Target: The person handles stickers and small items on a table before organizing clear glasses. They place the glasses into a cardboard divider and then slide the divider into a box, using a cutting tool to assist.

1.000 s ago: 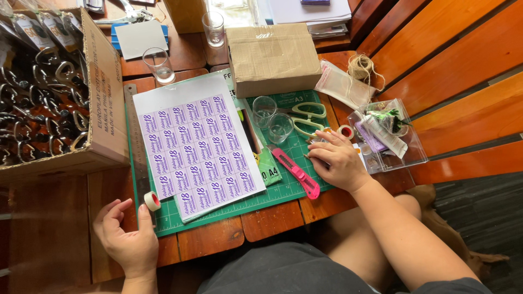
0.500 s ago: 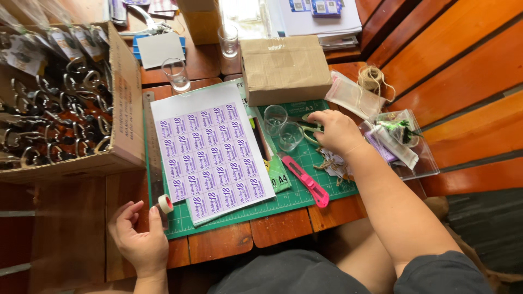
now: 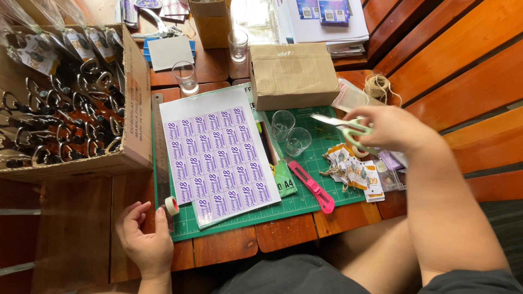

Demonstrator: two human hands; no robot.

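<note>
Scissors [image 3: 342,124] with pale green handles sit in my right hand [image 3: 393,128], my fingers closed through the loops and the blades pointing left over the green cutting mat [image 3: 321,163]. They hover above the mat, clear of the two small clear cups [image 3: 290,133] beneath the tips. Just under that hand lies a loose heap of printed tags [image 3: 355,170] with bits of twine. A pink utility knife [image 3: 311,186] lies slantwise on the mat, near the tags.

My left hand [image 3: 145,243] rests at the near edge of the tabletop [image 3: 229,247], fingers loosely curled and holding nothing, the thumb just beside a small roll of tape [image 3: 171,205]. A steel ruler [image 3: 161,152] runs along the mat's left side. Between ruler and cups lies a white sheet of purple labels [image 3: 217,154]. To the left stands a cardboard box [image 3: 133,109] full of bagged metal pieces; a brown paper parcel [image 3: 293,75] sits beyond the mat.
</note>
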